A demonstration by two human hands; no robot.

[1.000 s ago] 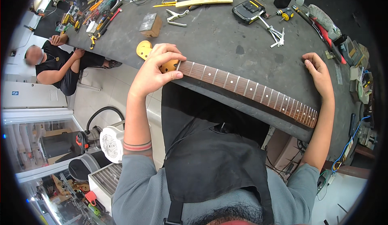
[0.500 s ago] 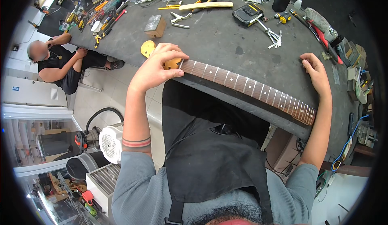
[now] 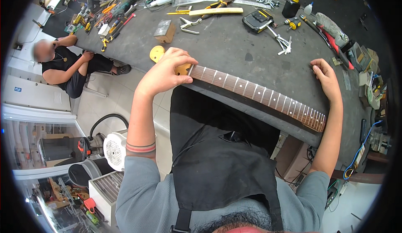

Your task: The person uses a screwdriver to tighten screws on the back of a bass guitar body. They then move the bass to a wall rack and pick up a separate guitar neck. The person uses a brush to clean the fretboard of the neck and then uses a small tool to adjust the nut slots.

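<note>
A guitar neck (image 3: 251,89) with a dark fretted fingerboard lies slantwise along the bench's near edge, its fingerboard facing up. Around its nut end, my left hand (image 3: 169,70) is closed, thumb on the near side and fingers across the far side. Part of the yellow headstock (image 3: 157,53) shows beyond that hand; the rest is covered. My right hand (image 3: 326,78) is over the bench to the right, apart from the neck, its fingers loosely bent and holding nothing. The neck's heel end comes close to my right forearm.
On the dark bench (image 3: 222,48) stand a wooden block (image 3: 165,31), locking pliers (image 3: 189,25), a black-and-yellow case (image 3: 257,20) and a fanned key set (image 3: 283,43). Tools crowd the far left and right. A person (image 3: 63,67) sits beyond the bench's left end.
The whole view has shifted slightly. My left hand keeps its hold on the guitar neck, and my right hand stays in nearly the same place.
</note>
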